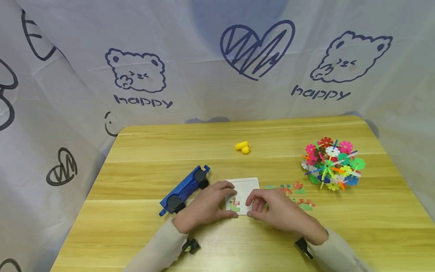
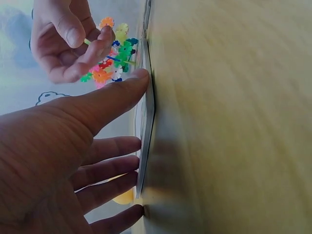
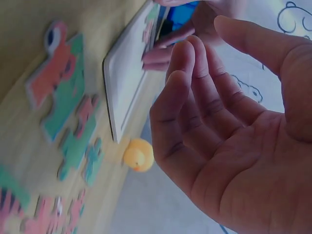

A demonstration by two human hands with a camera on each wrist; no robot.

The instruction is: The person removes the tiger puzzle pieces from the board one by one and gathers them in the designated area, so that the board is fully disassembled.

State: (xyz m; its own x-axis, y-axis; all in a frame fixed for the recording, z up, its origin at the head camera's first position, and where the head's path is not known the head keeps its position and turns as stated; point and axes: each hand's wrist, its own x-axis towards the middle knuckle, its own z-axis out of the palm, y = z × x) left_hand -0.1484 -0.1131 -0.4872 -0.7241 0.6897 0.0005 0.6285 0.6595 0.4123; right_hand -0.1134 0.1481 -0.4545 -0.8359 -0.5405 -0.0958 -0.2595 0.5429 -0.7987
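A white puzzle board (image 1: 247, 186) with a raised rim lies on the table, a green and red puzzle piece (image 1: 234, 205) in its lower left corner. My left hand (image 1: 210, 203) steadies the board from the left, with nearly straight fingers and thumb touching its edges. Over the board's right side hovers my right hand (image 1: 279, 208). Its fingers are loosely bent, and the right wrist view shows nothing between them and the thumb. Loose puzzle pieces (image 3: 70, 87) in red and green lie right of the board, partly hidden by the right hand in the head view.
Left of the board, a blue toy wagon (image 1: 185, 190) with black wheels lies tipped over. A small yellow duck (image 1: 243, 147) is behind the board. At the right stands a colourful ball of flower discs (image 1: 331, 164). A printed cloth hangs behind the wooden table (image 1: 163, 143).
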